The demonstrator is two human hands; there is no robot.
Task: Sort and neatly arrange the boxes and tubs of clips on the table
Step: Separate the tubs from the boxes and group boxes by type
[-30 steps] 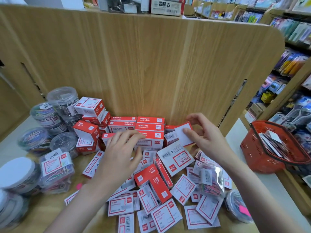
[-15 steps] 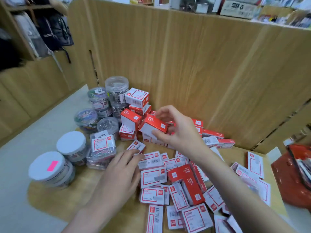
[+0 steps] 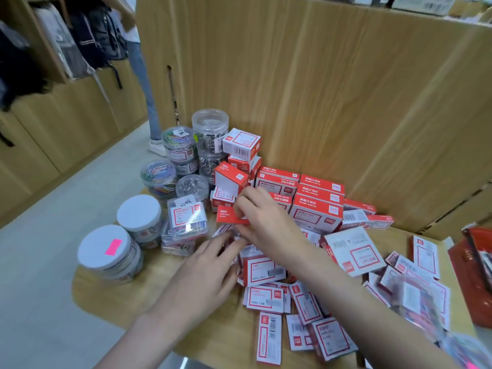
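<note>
R hand (image 3: 263,222) pinching red box (image 3: 231,215), L hand (image 3: 205,272) flat on boxes (image 3: 263,270)

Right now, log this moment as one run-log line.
right hand: pinches small red box | left hand: open, over loose boxes | tubs: grouped left | stage: sorting unfinished

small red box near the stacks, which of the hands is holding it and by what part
The right hand pinches the small red box at its right end. The left hand holds nothing; its fingers reach flat toward the loose boxes.
</note>
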